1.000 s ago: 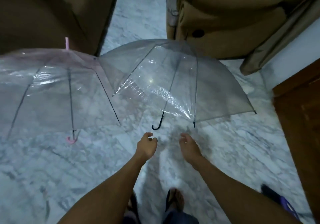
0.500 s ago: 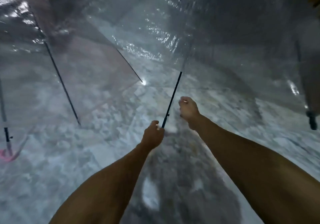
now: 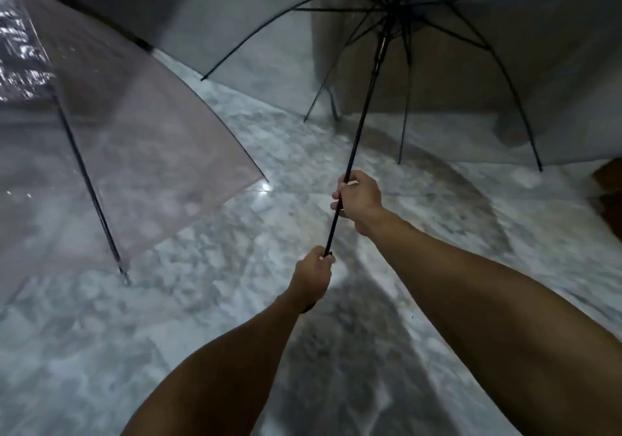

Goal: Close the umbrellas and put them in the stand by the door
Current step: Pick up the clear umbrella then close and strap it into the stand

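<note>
A sec ago both hands were empty, hovering above the floor w/ two open umbrellas resting on it; half a sec ago the left had caught the handle end. Now the clear umbrella [image 3: 437,75] is up off the floor, canopy fully open and tilted away from the person. Left hand [image 3: 313,275] is fisted around the bottom of the black shaft [image 3: 356,139], handle itself hidden inside the fist. Right hand [image 3: 360,200], loose and apart half a sec ago, has come onto the shaft higher up, fingers curled round it – so both grips are pressed tight on the shaft, left low, right above it, neither touching the other. Runner [image 3: 382,51] sits well up the shaft near the rib hub, ribs fully spread, so closing hasn't begun. Judgement: pickup is done, next is prob. sliding the right hand up to the runner to release the catch and pull it down while the left steadies; task is early. The pink umbrella [image 3: 141,125] lies open on the marble floor [image 3: 235,301] to the left, its rim near the held one – untouched, 2nd in line. Stand and door: can't make out either for sure; a brown edge [image 3: 606,193] at far right is too blurred to name. Risk, as I see it: open canopy could snag the tan furniture [image 3: 420,75] behind it.
</note>
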